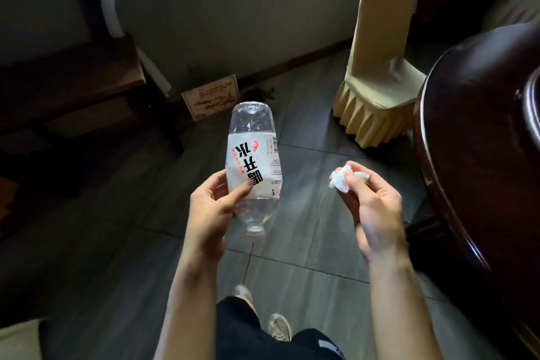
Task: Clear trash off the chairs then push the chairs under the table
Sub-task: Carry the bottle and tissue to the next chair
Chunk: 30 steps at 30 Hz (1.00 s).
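Note:
My left hand [211, 207] grips a clear plastic water bottle [253, 155] with a white label, held with its neck pointing down toward me. My right hand [371, 207] pinches a crumpled white tissue [340, 180] between its fingertips. Ahead at the right stands a chair [377, 67] in a cream cover with a pleated skirt, pulled out from the dark round table [479, 155]. A small white scrap of trash [394, 69] lies on its seat against the backrest.
A dark wooden bench or low cabinet [73, 90] fills the left side. A framed picture [210, 96] leans on the wall by the floor, beside some green leaves [260, 93]. Grey tiled floor [306, 242] lies open between me and the chair.

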Tool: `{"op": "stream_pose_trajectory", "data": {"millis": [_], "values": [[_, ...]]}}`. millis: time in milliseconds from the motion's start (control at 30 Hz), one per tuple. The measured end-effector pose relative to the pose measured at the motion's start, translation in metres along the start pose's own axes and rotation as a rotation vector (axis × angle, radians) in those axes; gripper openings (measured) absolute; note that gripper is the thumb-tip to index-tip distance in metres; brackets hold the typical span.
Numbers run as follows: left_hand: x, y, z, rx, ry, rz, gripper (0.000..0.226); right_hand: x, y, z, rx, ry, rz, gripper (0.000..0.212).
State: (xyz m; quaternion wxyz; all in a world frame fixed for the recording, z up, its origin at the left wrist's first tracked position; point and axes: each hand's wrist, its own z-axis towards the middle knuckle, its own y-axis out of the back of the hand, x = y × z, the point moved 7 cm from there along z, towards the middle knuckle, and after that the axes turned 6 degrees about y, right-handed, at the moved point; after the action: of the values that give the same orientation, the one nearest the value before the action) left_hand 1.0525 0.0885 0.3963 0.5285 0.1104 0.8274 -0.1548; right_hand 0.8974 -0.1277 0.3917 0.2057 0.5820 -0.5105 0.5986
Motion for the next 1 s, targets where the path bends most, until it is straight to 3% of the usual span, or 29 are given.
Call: {"op": "stream_pose_trajectory", "data": {"millis": [200, 333, 633, 1000], "values": [[-0.021, -0.058, 0.1, 0.109, 0.016, 0.008, 0.035, 0.008, -0.016, 0.088, -0.071, 0.067, -0.004, 0.024], [-0.047, -0.09, 0.175, 0.156, 0.012, 0.033, 0.034, 0.014, -0.034, 0.157, -0.105, 0.11, -0.046, 0.009], [-0.131, -0.179, 0.35, 0.277, 0.023, 0.068, 0.032, 0.045, -0.083, 0.312, -0.236, 0.201, -0.079, 0.015], [-0.143, -0.293, 0.476, 0.351, 0.074, 0.131, 0.03, 0.056, -0.074, 0.456, -0.369, 0.159, -0.047, 0.016]]}}
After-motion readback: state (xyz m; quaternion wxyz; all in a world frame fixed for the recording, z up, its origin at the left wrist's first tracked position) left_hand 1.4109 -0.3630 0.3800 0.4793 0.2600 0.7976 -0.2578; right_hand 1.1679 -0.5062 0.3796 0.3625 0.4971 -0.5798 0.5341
